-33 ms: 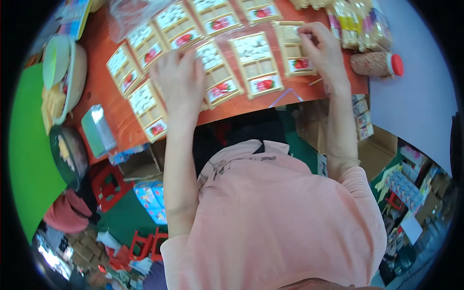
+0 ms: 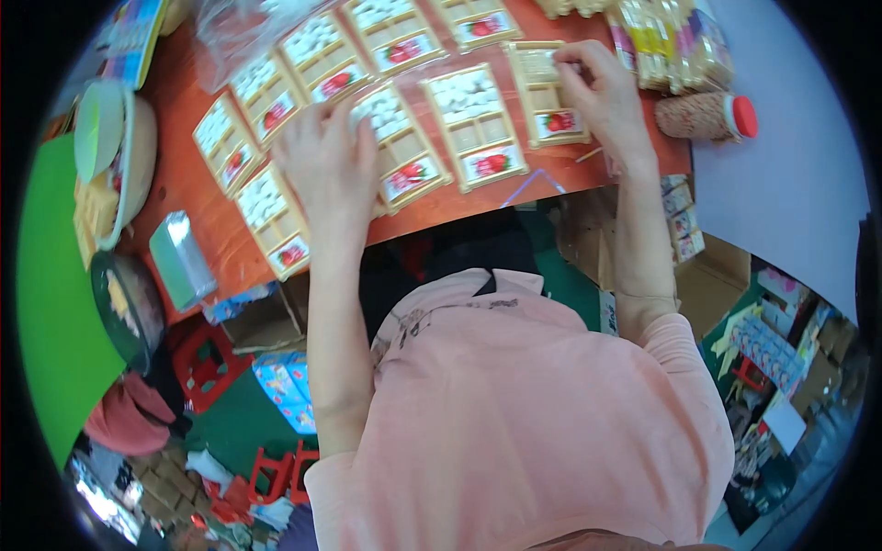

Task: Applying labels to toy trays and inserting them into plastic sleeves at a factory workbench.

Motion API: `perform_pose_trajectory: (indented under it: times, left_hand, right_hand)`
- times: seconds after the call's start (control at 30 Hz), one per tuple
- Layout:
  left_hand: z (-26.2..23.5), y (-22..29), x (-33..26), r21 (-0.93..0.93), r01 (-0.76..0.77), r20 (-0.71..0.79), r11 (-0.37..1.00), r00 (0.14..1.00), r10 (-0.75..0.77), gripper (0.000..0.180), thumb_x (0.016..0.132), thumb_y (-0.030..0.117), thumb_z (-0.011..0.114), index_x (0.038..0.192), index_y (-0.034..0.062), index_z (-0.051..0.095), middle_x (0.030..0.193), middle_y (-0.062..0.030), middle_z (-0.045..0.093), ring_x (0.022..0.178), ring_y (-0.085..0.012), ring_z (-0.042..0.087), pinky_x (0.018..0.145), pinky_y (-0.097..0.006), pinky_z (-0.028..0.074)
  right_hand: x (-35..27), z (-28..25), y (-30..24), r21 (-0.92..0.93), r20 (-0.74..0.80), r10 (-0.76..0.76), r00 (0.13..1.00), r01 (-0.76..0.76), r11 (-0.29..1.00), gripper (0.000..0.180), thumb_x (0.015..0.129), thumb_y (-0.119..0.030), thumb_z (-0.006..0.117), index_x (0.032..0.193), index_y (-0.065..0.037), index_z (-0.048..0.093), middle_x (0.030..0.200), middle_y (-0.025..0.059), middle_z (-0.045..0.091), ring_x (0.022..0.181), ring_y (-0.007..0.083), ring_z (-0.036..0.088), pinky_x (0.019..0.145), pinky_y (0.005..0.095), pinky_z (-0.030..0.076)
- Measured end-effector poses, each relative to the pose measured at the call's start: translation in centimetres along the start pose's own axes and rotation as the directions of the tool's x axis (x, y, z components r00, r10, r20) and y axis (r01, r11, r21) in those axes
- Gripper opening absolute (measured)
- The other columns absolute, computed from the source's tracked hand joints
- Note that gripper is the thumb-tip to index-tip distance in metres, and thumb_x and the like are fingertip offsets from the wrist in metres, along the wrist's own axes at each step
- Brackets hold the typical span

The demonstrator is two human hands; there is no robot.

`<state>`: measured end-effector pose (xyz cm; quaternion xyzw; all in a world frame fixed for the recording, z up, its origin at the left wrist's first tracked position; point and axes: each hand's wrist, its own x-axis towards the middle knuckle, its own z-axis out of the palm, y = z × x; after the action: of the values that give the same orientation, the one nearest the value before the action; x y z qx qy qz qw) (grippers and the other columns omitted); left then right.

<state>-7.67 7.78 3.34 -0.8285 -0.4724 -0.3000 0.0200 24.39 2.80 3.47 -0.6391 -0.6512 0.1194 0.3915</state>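
Note:
Shallow cream trays with compartments lie in two rows on the red-brown table. Most hold small white pieces in the upper compartments and a strawberry-printed card at the near end. My left hand (image 2: 329, 161) is over the trays at left centre, thumb apart from its bent fingers; their tips are partly hidden. My right hand (image 2: 602, 101) reaches to the upper right edge of the rightmost tray (image 2: 548, 95), thumb and forefinger pinched together; what lies between them is hidden. That tray shows a strawberry card but no white pieces. Beside my left hand lies a filled tray (image 2: 401, 144).
A red-lidded jar (image 2: 703, 118) lies right of my right hand, below bundled yellow packets (image 2: 666, 46). Clear plastic (image 2: 234, 37) covers the far left. A green-and-silver block (image 2: 182, 262), a pale basin (image 2: 138, 156) and a dark bowl (image 2: 129, 303) stand along the left edge.
The view has shifted slightly, so the table and trays appear a little farther left. Both hands stay close to the same trays, with the right thumb and forefinger still together.

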Motion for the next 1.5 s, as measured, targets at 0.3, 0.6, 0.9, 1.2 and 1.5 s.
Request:
perform_pose_trajectory:
  times: [0.3, 0.6, 0.9, 1.2, 1.5]
  left_hand:
    - [1.6, 9.4, -5.9, -0.2, -0.327, 0.002, 0.924, 0.943, 0.334, 0.032, 0.083, 0.016, 0.076, 0.112, 0.0051, 0.068, 0.127, -0.0144, 0.061, 0.123, -0.0318, 0.055, 0.107, -0.053, 0.035]
    - [4.0, 10.2, -5.5, -0.228, -0.293, 0.091, 0.929, 0.943, 0.319, 0.041, 0.088, 0.025, 0.069, 0.116, -0.0043, 0.064, 0.129, -0.0232, 0.059, 0.126, -0.0365, 0.053, 0.11, -0.057, 0.035]
    - [3.6, 10.2, -5.8, -0.196, -0.275, 0.086, 0.941, 0.951, 0.296, 0.041, 0.087, 0.024, 0.069, 0.116, -0.0049, 0.064, 0.129, -0.0235, 0.059, 0.125, -0.037, 0.054, 0.111, -0.059, 0.033]
    - [3.3, 10.3, -5.9, -0.185, -0.281, 0.084, 0.942, 0.95, 0.3, 0.041, 0.087, 0.025, 0.07, 0.117, -0.0023, 0.063, 0.132, -0.0223, 0.058, 0.126, -0.0353, 0.054, 0.111, -0.059, 0.033]
    - [4.8, 9.5, -7.0, -0.158, -0.323, 0.075, 0.933, 0.938, 0.337, 0.044, 0.093, 0.026, 0.052, 0.124, -0.0027, 0.06, 0.132, -0.0258, 0.057, 0.125, -0.038, 0.055, 0.113, -0.059, 0.033]
  right_hand:
    - [0.8, -0.1, -0.5, -0.026, 0.03, 0.069, 0.997, -0.068, 0.997, 0.021, 0.097, -0.011, 0.063, 0.113, 0.001, 0.067, 0.097, 0.009, 0.071, 0.087, 0.0145, 0.067, 0.076, 0.027, 0.052]
    - [2.2, 3.4, -4.6, 0.156, 0.294, -0.177, 0.939, 0.136, 0.978, 0.014, 0.092, -0.011, 0.067, 0.1, 0.001, 0.065, 0.091, 0.0108, 0.062, 0.082, 0.0231, 0.063, 0.072, 0.0326, 0.05]
    - [5.4, 4.4, -6.4, 0.111, 0.352, -0.16, 0.922, 0.128, 0.986, 0.013, 0.092, -0.011, 0.066, 0.095, 0.001, 0.064, 0.087, 0.0129, 0.063, 0.08, 0.0253, 0.063, 0.071, 0.0347, 0.05]
    - [26.3, 14.4, -4.6, 0.047, 0.202, -0.003, 0.979, -0.006, 0.999, 0.046, 0.091, -0.039, 0.068, 0.115, 0.0, 0.07, 0.101, 0.0148, 0.072, 0.091, 0.023, 0.07, 0.079, 0.0325, 0.054]
    - [31.6, 25.6, -7.7, -0.283, 0.128, 0.118, 0.985, -0.078, 0.956, 0.065, 0.077, -0.048, 0.076, 0.116, 0.003, 0.067, 0.115, 0.03, 0.066, 0.109, 0.0411, 0.066, 0.099, 0.0448, 0.052]
